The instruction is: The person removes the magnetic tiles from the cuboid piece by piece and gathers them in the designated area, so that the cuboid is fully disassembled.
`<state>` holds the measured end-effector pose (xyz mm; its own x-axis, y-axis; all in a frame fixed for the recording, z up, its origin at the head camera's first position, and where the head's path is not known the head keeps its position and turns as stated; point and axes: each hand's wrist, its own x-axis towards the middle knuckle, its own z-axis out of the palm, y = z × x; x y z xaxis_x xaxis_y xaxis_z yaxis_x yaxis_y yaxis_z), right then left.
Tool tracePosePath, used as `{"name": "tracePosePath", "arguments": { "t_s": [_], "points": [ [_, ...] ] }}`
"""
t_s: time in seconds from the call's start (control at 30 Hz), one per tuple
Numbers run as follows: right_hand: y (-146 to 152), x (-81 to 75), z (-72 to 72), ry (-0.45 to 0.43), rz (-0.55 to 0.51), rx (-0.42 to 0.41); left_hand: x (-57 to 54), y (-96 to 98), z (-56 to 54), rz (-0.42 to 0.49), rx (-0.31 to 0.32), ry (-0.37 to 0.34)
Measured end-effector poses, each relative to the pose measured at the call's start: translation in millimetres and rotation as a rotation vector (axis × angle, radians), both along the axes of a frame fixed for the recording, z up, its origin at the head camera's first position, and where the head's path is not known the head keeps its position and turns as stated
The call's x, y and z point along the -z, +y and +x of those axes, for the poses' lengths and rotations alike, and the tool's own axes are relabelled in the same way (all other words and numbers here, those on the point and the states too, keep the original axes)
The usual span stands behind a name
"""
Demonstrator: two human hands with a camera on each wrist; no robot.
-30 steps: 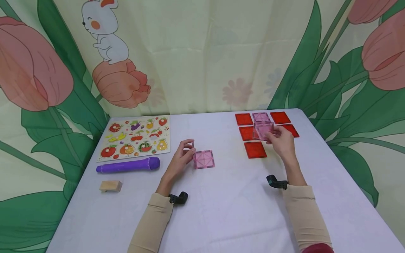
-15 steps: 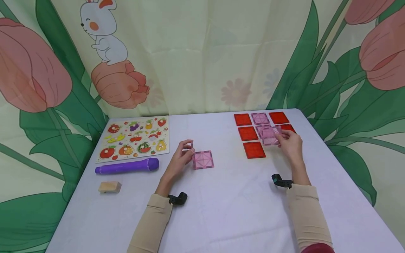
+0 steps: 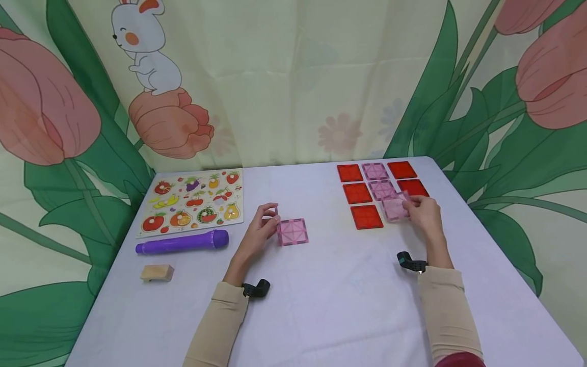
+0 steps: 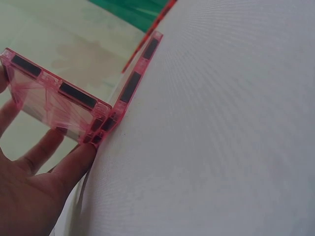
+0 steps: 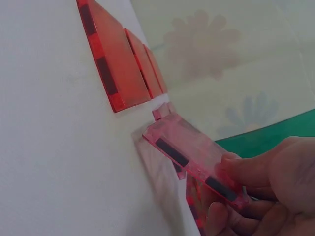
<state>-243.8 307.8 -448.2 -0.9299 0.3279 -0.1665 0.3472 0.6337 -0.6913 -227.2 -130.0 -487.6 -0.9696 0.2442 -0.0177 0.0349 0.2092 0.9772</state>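
My right hand (image 3: 426, 216) pinches a translucent pink magnetic tile (image 5: 184, 145) at one edge, thumb on its face. The tile is tilted over the cloth, its shadow beneath. Just beyond lie two flat pink magnetic tiles (image 3: 375, 172), one behind the other, between columns of red magnetic tiles (image 3: 367, 217). At mid-table my left hand (image 3: 257, 232) holds another pink magnetic tile (image 4: 51, 96) on edge, fingers behind it and thumb at its lower corner. That tile meets the edge of a flat pink magnetic tile (image 3: 293, 232) on the cloth.
A fruit puzzle board (image 3: 192, 201) lies at the back left. In front of it are a purple microphone-shaped stick (image 3: 183, 242) and a small wooden block (image 3: 157, 272). White cloth covers the table (image 3: 330, 306), and a printed curtain (image 3: 270, 92) hangs behind.
My right hand has moved its pink tile nearer and slightly right, off the flat pink tile it overlapped. The left hand keeps its place holding the upright tile.
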Motion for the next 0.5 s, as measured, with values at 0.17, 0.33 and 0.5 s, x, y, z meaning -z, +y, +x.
{"name": "tracePosePath", "arguments": {
  "t_s": [0.17,0.33,0.5],
  "points": [
    [2.9,6.3,-0.5,-0.032,0.014,-0.03,-26.0,1.9,11.8,-0.011,0.018,-0.039],
    [3.4,10.2,-1.2,-0.091,0.003,-0.03,-30.7,1.2,14.3,-0.006,0.026,-0.047],
    [2.3,12.4,-1.9,-0.144,-0.013,-0.015,-30.3,1.4,13.5,-0.003,0.029,-0.042]
  ]
}}
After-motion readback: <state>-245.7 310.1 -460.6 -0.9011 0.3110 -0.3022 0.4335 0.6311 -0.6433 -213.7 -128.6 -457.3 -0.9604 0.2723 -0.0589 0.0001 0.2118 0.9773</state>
